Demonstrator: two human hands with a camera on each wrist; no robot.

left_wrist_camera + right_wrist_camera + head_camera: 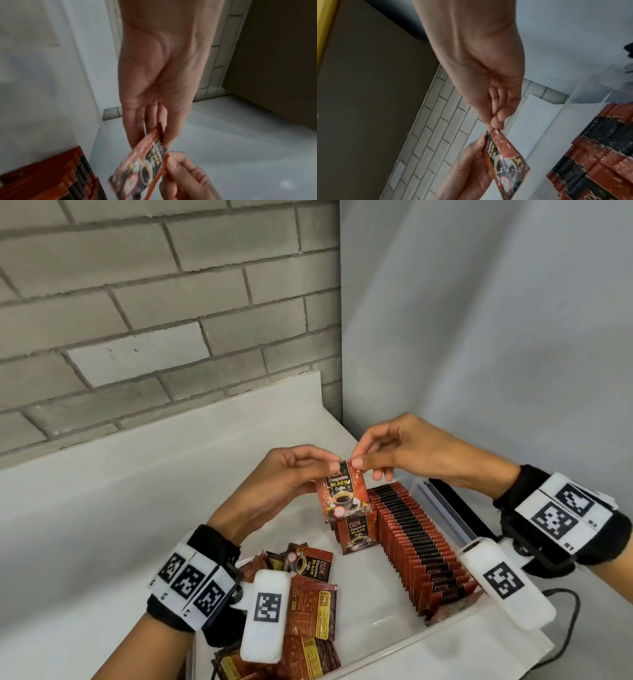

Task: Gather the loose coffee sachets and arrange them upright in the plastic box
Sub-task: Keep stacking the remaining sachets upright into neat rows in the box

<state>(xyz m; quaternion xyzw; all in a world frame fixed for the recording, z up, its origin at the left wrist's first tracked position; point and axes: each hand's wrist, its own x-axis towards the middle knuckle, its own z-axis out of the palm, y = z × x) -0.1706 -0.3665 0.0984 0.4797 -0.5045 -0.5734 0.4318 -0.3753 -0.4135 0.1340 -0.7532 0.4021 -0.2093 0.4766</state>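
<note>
**Foil, clear plastic and painted brick**

The held sachet point(343, 495) is showing a glossy, foil-like printed film that is catching the light, its top edge crimped. The upright row of sachets point(416, 546) is giving off the same sheen, with finely ridged black seal strips along the tops. The loose pile point(310, 607) is looking equally shiny. The plastic box point(442, 501) is appearing clear, smooth and hard. The counter point(120, 491) is reading as smooth, matt white. The brick wall point(154, 302) is looking rough and matt under grey paint. The wrist bands point(544, 484) are appearing as soft black cloth carrying smooth white plastic blocks.
</note>
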